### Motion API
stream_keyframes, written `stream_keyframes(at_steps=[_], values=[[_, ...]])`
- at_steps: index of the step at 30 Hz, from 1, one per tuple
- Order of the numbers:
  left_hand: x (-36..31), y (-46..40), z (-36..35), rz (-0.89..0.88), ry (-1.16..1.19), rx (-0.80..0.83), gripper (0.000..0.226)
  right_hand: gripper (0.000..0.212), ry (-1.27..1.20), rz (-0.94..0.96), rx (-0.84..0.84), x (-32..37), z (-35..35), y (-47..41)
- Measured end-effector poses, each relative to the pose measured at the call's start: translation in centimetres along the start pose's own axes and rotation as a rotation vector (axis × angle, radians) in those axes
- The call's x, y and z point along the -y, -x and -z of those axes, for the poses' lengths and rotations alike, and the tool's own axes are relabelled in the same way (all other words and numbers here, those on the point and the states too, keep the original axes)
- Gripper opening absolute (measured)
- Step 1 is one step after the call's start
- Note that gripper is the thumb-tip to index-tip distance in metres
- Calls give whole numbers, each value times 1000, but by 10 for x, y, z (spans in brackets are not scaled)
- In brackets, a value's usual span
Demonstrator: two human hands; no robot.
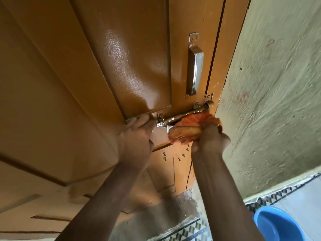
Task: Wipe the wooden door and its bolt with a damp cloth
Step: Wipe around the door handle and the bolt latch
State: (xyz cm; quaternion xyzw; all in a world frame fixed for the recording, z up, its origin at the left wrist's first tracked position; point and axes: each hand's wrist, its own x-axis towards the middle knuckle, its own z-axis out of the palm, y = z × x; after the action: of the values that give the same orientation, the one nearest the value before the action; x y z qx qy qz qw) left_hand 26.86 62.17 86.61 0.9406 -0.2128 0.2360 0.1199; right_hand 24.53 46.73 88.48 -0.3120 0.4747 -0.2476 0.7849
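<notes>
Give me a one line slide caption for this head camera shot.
Right hand presses an orange cloth against the door's metal bolt while the left hand steadies its end.

left hand (pixel 134 136): bare, no ring | right hand (pixel 210 143): bare | both forearms: bare, no sleeves, no watch

- Door (pixel 132 63): glossy ochre-brown paint, pale sheen patches.
- Bolt (pixel 180 116): dull brass-toned metal, silvery at left end.
- Handle (pixel 195 66): silver-grey.
- Cloth (pixel 189 129): orange, mottled with yellow-tan.
- Wall (pixel 278 101): pale green-grey, faint reddish marks.
- Floor border (pixel 191 230): black-and-white triangle pattern.
- Basin (pixel 276 225): bright blue.
</notes>
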Motion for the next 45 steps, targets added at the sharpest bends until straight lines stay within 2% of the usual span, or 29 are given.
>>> stream_keyframes(at_steps=[2,6,10,15,17,19,21,23,25,26,29,31,34,36,38,40,43,45], values=[[1,-1,0,0,6,-2,43,26,-40,-19,-59,7,-8,-2],[0,1,3,4,-6,15,47,24,30,15,35,-12,-9,18],[0,0,3,-1,-5,4,45,29,-25,27,-54,1,-14,4],[-1,1,2,0,9,5,45,22,216,395,74,-28,2,11],[-2,1,2,7,23,-6,43,20,228,544,26,-28,3,-1],[-1,0,2,3,25,-9,43,33,256,685,-66,-17,-9,-20],[-1,-1,3,4,24,-7,47,55,328,768,-73,-23,-21,-32],[-1,0,3,11,26,11,51,62,407,870,72,-43,-18,-30],[0,1,2,13,33,25,52,56,517,1036,206,-52,0,-38],[0,2,3,11,37,30,51,51,575,1089,221,-47,7,-50],[2,1,3,6,29,36,48,55,573,1042,110,-19,0,-90],[2,1,2,2,16,37,49,54,588,1028,127,-26,-5,-82],[1,1,4,17,16,46,50,49,763,1234,307,-51,16,-60],[0,1,6,11,15,58,50,48,820,1348,332,-36,23,-76],[1,0,5,-1,6,57,50,48,770,1272,180,-20,14,-92],[2,0,3,-1,10,44,50,57,764,1177,167,-25,2,-80],[2,1,1,11,15,33,53,65,910,1402,343,-59,17,-53],[3,1,1,5,24,26,54,63,992,1549,390,-56,30,-71]])
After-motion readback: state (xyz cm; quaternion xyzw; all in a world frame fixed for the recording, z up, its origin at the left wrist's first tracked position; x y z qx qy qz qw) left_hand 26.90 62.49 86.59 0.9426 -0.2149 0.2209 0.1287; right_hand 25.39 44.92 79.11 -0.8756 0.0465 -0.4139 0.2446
